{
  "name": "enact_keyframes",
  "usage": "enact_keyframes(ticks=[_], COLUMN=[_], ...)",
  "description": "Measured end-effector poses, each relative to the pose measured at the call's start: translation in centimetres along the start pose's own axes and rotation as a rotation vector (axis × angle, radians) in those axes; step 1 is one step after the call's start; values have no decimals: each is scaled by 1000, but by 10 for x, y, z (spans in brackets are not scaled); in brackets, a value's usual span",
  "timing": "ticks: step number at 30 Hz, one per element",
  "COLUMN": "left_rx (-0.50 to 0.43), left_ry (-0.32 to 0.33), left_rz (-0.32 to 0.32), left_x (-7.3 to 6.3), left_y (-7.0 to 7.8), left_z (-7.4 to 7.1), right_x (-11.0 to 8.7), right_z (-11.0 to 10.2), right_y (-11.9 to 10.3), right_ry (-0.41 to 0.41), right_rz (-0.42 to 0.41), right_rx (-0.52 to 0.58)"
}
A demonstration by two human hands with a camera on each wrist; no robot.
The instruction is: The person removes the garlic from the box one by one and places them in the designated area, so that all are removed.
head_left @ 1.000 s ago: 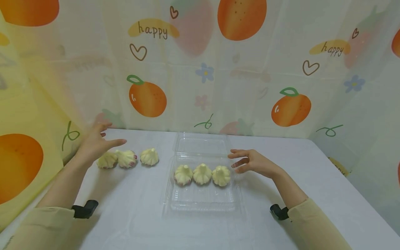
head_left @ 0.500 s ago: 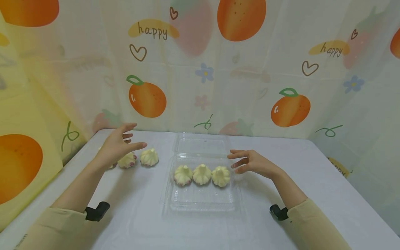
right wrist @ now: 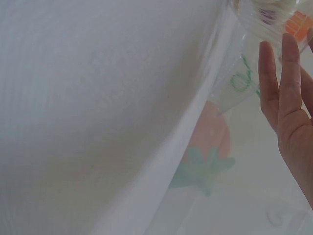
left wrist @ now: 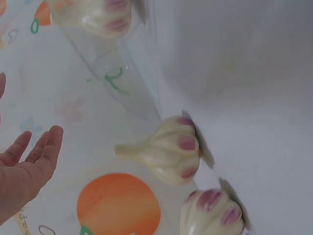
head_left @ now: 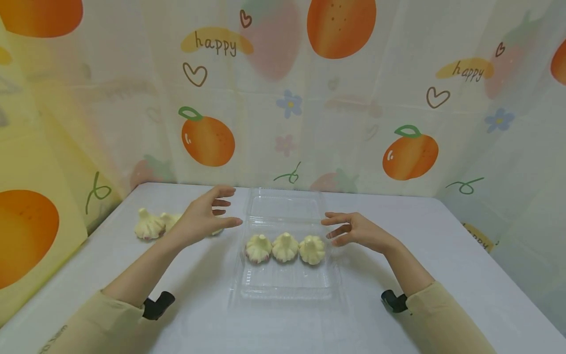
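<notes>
Three garlic bulbs (head_left: 285, 247) sit in a row inside a clear plastic box (head_left: 287, 290), whose lid (head_left: 285, 202) lies folded back behind it. My left hand (head_left: 204, 216) hovers left of the box with fingers spread and nothing in them. Behind and beside it on the table are more garlic bulbs (head_left: 149, 225), partly hidden by the hand; the left wrist view shows a bulb (left wrist: 168, 151) with purple patches. At the box's right edge is my right hand (head_left: 360, 231), fingers loosely extended close to the wall and holding nothing.
A white cloth covers the table (head_left: 398, 324). A curtain (head_left: 336, 113) printed with oranges and strawberries stands behind the table's back edge and along both sides.
My left hand has moved right, from over the loose garlic bulbs on the left to near the box. The right hand has stayed beside the box.
</notes>
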State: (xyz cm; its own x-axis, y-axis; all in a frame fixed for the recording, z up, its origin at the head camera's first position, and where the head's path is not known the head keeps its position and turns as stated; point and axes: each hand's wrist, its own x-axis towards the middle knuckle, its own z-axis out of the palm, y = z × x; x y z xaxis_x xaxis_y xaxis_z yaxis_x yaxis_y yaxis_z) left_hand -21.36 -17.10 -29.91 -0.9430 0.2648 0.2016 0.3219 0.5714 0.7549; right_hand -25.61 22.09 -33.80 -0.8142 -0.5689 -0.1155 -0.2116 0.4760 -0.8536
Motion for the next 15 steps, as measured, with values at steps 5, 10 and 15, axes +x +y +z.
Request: enact_keyframes(ticks=[5, 10, 15], left_rx=[-20, -59, -57], left_ry=[-41, -71, -136], left_rz=[35, 83, 81], left_x=[2, 6, 9], left_y=[2, 1, 1], left_z=[17, 30, 41], right_x=[0, 0, 0], right_z=[0, 0, 0], right_y=[0, 1, 0], right_ry=[0, -2, -2], right_rz=[1, -3, -3], right_rx=[2, 2, -2])
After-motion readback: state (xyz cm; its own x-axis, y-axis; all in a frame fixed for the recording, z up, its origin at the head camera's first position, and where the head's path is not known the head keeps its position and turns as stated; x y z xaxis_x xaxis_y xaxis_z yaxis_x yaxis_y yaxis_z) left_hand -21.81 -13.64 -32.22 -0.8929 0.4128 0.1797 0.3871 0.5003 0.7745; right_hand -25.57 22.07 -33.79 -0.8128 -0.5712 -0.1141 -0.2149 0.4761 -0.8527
